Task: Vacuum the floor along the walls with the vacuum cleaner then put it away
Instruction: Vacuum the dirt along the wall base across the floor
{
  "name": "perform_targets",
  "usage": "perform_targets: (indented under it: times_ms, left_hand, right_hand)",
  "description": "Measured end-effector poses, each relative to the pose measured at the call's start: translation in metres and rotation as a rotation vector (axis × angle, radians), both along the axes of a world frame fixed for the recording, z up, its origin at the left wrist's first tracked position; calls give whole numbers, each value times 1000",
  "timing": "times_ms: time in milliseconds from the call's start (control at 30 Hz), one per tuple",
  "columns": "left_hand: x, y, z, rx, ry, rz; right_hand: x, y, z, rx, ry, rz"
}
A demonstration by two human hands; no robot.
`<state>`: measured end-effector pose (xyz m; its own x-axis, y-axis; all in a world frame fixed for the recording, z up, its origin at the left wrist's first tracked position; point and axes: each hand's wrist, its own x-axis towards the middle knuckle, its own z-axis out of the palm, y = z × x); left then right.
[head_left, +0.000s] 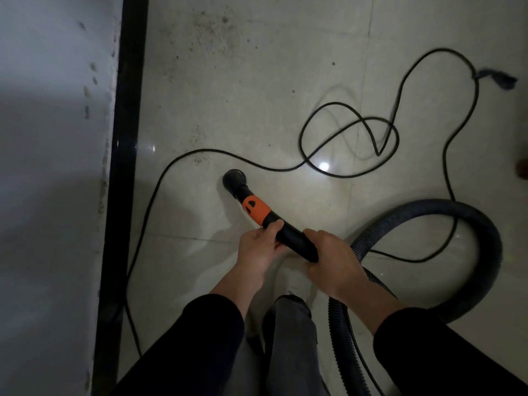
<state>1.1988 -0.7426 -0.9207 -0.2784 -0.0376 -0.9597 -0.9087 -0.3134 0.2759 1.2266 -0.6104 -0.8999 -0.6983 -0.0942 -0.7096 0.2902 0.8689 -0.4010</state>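
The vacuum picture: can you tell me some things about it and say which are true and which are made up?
1. Both hands hold the vacuum wand. True: the left hand and the right hand both grip it.
2. The band on the wand is green. False: the band is orange.
3. The nozzle is pressed against the black baseboard. False: it is on the floor tile, apart from the baseboard.
4. A black power cord lies in loops on the floor. True.
5. The ribbed hose runs perfectly straight. False: it curves in a big arc at the right.
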Motion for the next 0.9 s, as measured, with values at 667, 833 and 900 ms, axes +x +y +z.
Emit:
perform_targets:
  times_ms: [667, 833, 900]
  left_hand:
    - [-50, -44, -21, -62, 18, 57]
    - [-53, -61, -22, -62, 7, 60]
    - [-53, -67, -22, -59, 0, 70]
  right_hand:
    - [-60, -40, -18, -29, 14, 76]
    - [-67, -56, -20, -31, 22, 90]
    - [-68, -62, -20, -32, 21, 103]
